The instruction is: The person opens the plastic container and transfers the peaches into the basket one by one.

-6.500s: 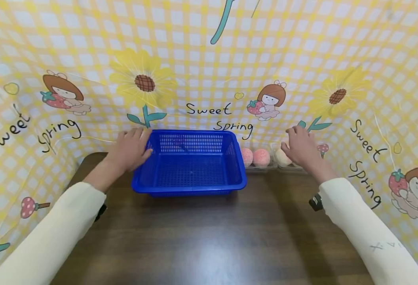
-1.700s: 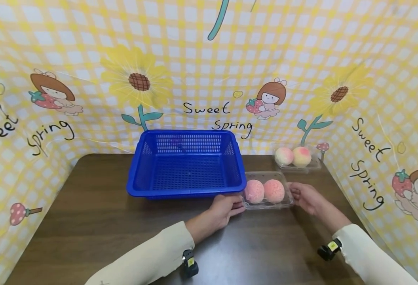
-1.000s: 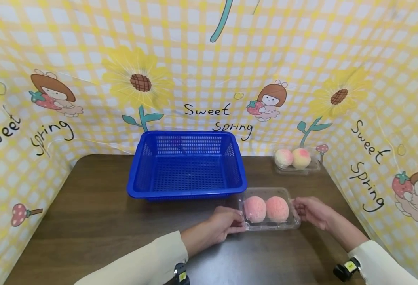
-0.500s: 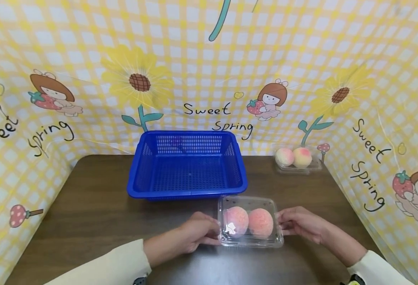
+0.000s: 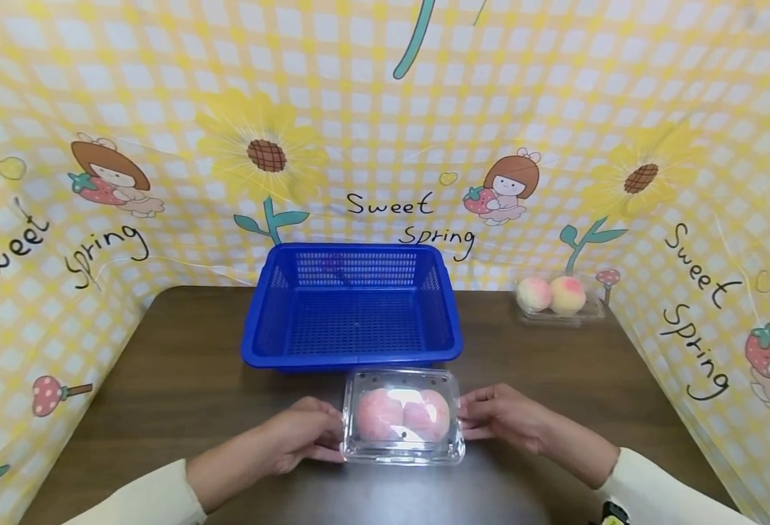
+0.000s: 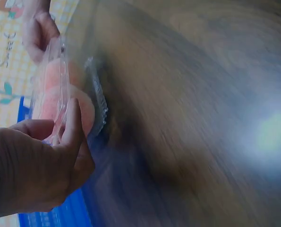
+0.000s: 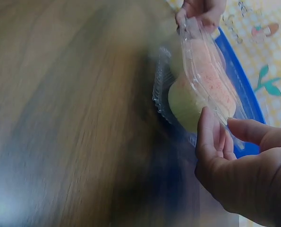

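Note:
A clear plastic clamshell box (image 5: pixel 403 459) holds two pink, round, peach-like fruits (image 5: pixel 380 415), in front of the blue basket in the head view. My left hand (image 5: pixel 302 435) pinches the box's left edge, and my right hand (image 5: pixel 506 421) pinches the right edge. In the left wrist view, thumb and fingers of the left hand (image 6: pixel 41 168) close on the protruding rim (image 6: pixel 63 87). The right wrist view has the right hand (image 7: pixel 246 168) gripping the same rim at the opposite end. Below the rim, the ribbed base (image 7: pixel 160 85) hangs close over the table.
Behind the box stands a blue perforated plastic basket (image 5: pixel 352 362) with a bare bottom. A second clear box (image 5: pixel 558 319) with two pink-and-yellow peach-like fruits (image 5: pixel 566 294) sits at the back right of the brown wooden table (image 5: pixel 181 379). Checked cloth (image 5: pixel 385 124) walls the back and sides.
Both hands left their spots by the basket's left rim and the back-right box. They took the pink-fruit box from beside the basket, drew it forward, then left to the basket's front.

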The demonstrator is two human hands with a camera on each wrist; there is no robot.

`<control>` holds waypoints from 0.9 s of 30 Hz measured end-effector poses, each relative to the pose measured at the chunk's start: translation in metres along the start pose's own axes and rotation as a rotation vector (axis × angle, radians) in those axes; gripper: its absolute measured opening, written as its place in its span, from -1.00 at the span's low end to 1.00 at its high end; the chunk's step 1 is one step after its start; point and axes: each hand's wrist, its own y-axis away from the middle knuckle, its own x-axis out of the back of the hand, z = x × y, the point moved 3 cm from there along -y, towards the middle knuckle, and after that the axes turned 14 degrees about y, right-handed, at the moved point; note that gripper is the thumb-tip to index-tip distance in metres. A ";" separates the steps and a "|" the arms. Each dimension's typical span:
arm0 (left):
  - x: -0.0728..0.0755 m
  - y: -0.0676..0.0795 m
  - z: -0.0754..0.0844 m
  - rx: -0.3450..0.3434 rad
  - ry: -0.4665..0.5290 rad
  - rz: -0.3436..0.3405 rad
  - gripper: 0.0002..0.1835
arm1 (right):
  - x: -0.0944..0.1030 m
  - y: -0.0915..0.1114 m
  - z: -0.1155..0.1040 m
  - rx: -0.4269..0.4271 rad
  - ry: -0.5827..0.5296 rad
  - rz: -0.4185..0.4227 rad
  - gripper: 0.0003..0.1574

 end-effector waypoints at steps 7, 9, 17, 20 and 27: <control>0.021 0.011 0.003 0.033 -0.024 -0.089 -0.80 | -0.018 -0.007 -0.008 0.000 -0.032 0.007 -0.62; 0.026 0.012 0.003 0.047 -0.029 -0.102 -0.81 | -0.021 -0.010 -0.008 -0.003 -0.041 0.008 -0.61; 0.037 0.014 0.004 0.066 -0.042 -0.079 -0.79 | -0.029 -0.024 -0.006 0.005 -0.073 0.010 -0.66; 0.039 0.013 0.004 0.066 -0.039 -0.072 -0.79 | -0.029 -0.027 -0.005 -0.001 -0.081 0.019 -0.66; 0.041 0.009 0.001 0.067 -0.026 -0.075 -0.80 | -0.028 -0.031 -0.005 -0.020 -0.083 0.034 -0.62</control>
